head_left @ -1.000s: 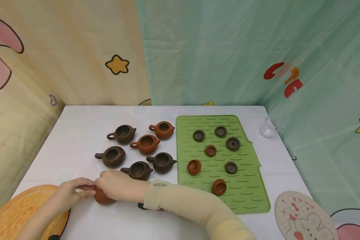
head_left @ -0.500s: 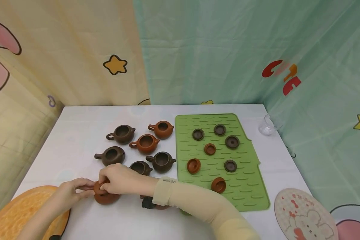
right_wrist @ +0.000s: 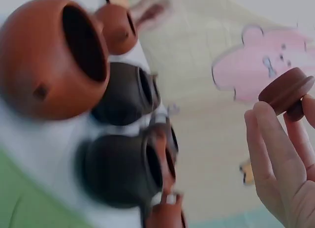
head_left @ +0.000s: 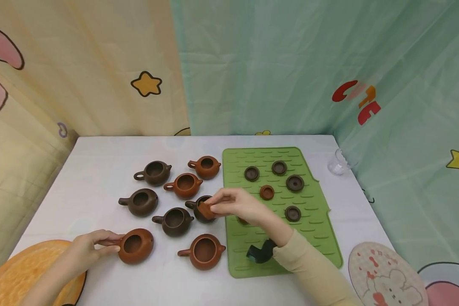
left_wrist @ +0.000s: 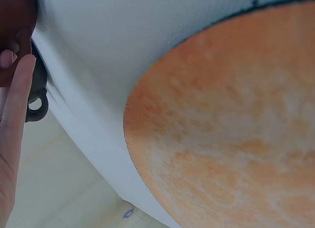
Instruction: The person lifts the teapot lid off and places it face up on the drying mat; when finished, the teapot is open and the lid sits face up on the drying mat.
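Note:
At the front left, my left hand (head_left: pixel 92 246) pinches the handle of a reddish-brown teapot (head_left: pixel 135 246), which stands on the white table with its mouth uncovered. My right hand (head_left: pixel 239 206) holds a reddish-brown lid (right_wrist: pixel 285 90) between thumb and fingers. In the head view that lid hangs over a dark teapot (head_left: pixel 193 205) and partly hides it. Near the hands stand another dark teapot (head_left: pixel 174 222) and a reddish teapot (head_left: pixel 204 252), both without lids. The left wrist view catches only the held teapot's edge (left_wrist: pixel 17 21) and some fingers.
More lidless teapots, such as a dark one (head_left: pixel 140 202) and a red one (head_left: pixel 186 185), stand farther back. Several lids lie on a green mat (head_left: pixel 260 267). A clear glass vessel (head_left: pixel 338 165) is at the back right; round mats (head_left: pixel 38 267) lie at the front corners.
My right hand has lifted away from the left-held teapot and swung right, carrying the lid. That teapot's mouth is now exposed. The left hand keeps its hold in nearly the same place.

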`<state>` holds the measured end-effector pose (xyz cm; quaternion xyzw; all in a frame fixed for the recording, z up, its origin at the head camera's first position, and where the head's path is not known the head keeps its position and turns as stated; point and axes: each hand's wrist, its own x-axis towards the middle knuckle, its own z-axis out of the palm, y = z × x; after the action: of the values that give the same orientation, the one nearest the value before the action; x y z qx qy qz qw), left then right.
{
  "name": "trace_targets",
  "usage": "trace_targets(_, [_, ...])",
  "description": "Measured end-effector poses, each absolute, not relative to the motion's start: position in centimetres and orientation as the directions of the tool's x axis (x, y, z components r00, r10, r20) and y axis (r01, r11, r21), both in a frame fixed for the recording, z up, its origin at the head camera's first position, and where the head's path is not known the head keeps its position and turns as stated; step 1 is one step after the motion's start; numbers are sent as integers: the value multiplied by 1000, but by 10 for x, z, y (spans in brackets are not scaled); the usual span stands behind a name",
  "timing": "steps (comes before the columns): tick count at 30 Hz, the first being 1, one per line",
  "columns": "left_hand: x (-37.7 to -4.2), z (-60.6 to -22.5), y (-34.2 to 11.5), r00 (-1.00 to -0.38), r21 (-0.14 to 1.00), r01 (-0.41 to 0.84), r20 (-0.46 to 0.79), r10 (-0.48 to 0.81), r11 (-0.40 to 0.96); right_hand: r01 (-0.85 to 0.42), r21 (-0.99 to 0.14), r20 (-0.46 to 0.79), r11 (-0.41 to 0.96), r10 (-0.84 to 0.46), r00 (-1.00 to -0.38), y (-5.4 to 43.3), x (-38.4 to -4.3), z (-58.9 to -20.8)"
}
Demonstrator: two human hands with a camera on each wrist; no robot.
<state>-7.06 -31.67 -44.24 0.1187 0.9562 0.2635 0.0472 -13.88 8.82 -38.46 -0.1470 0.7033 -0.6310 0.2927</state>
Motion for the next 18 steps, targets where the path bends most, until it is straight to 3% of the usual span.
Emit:
trace_targets(7, [-71, -443, -316, -964, 517, 221, -9, 264, 827, 250, -968, -228, 11, -452, -863, 190, -119, -400])
trace_targets(13, [-73, -438, -316, -967, 515, 211, -15, 255, 831, 229, -966, -165, -123, -394, -904, 257, -103, -408])
trace_targets(18, [-70, -438, -316, -967, 518, 163, -83, 239, 840, 275, -957, -229, -90, -347, -909, 290, -95, -421])
